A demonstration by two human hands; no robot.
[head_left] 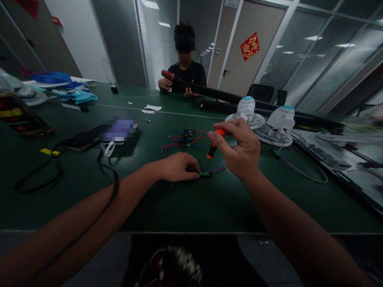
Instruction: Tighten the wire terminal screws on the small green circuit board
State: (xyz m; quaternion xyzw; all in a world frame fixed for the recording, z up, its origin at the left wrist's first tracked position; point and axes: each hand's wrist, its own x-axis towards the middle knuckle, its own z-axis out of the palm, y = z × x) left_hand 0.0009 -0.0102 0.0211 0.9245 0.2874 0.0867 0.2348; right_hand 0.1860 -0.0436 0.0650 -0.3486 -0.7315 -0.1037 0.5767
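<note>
In my right hand (239,149) is a screwdriver (212,150) with an orange and black handle, tilted so its thin shaft points down to a small green circuit board (205,173). My left hand (181,167) lies on the table with its fingertips pinched on the board's left end. Red and blue wires (220,169) run from the board's right side, passing below my right hand. Just beyond, several similar boards with red and blue wires (185,138) lie in a loose group. Whether the screwdriver tip touches the board is too small to tell.
Two white fan units (281,123) stand behind my right hand, near long black profiles (317,119). At left lie a phone (118,130), a black cable (112,171) and a dark bottle (24,115). Across the green table (149,211), a person holds a red power tool (168,75).
</note>
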